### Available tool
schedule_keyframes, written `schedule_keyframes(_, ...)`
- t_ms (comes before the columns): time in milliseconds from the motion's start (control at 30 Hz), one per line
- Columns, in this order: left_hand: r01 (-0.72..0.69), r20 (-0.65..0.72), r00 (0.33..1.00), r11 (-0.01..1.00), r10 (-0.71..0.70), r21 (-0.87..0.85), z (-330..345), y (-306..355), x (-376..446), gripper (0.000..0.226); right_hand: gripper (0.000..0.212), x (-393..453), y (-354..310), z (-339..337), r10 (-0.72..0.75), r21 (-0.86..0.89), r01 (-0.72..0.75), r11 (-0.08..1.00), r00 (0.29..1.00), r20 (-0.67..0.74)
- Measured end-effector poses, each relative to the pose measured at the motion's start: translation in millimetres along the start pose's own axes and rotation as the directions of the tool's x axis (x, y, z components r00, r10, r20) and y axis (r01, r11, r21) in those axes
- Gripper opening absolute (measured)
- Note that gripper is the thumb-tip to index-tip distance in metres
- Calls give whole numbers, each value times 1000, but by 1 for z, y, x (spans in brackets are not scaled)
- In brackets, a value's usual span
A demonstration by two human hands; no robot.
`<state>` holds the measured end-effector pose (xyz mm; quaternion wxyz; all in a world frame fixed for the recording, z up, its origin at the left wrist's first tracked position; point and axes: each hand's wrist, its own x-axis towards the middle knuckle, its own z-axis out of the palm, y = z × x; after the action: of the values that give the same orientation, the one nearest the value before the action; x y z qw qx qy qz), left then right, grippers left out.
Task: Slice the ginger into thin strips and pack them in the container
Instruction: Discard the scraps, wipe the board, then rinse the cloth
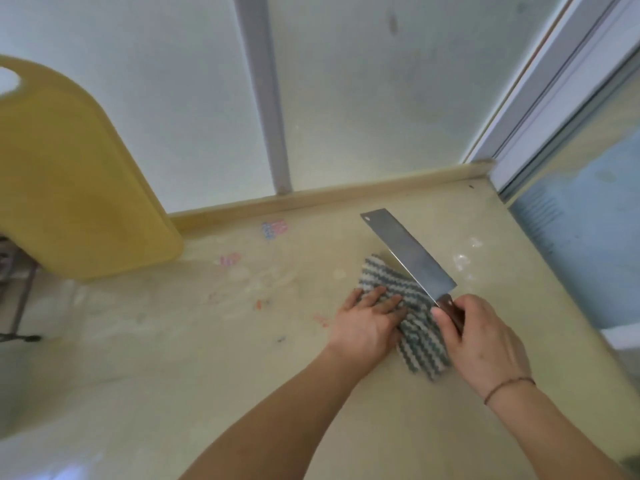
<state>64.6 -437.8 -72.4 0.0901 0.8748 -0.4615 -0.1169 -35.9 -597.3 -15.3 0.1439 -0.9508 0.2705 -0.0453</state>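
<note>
**Hands on the cloth and cleaver, no ginger in sight**

The right hand (479,336) is clenched round the dark wooden handle of the cleaver (410,252), thumb laid along the near side of the grip, so the broad blade points away toward the far edge of the counter (242,358). The blade sits tilted, its lower edge against the striped cloth (412,327). That hold reads as wiping: the steel gets drawn across the fabric while the handle stays firmly controlled. A thin cord bracelet circles the right wrist.

The left hand (367,320) lies flat on the same cloth with fingers straight and spread, gripping nothing, pressing the fabric down so it does not slide or bunch under the blade. The cloth is rumpled (grey and white ribbing), lying between the two hands and running under the cleaver.

Farther out, the counter carries pale smears and a few small coloured marks. At the far left a yellow cutting board (72,174) stands upright, leaning back against the frosted panel behind the counter, which suggests it is set aside to dry or be out of the way, not laid ready for cutting.

The ginger and the container do not appear anywhere in view, so where they are cannot be told. My judgement is that this is cleaning of the knife, either preparation or tidying.
</note>
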Motion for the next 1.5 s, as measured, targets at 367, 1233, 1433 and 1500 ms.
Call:
schedule_keyframes(367, 277, -267, 923, 960, -276, -37, -19, -135, -134, 39, 49, 40, -56, 41, -414, -72, 419, 905, 907, 75)
schedule_keyframes(1233, 159, -287, 940, 982, -182, -104, 17, -65, -236, 39, 33, -72, -147, 81, -815, 202, 794, 573, 578, 41)
schedule_keyframes(1433, 37, -8, 999, 999, -37, 16, 24, 53, -87, 55, 56, -73, -5, 47, -509, 123, 498, 858, 857, 80)
schedule_keyframes(1500, 40, 54, 998, 998, -43, 47, 18, 63, -68, 56, 62, -68, 18, 45, -490, 79, 484, 872, 854, 177)
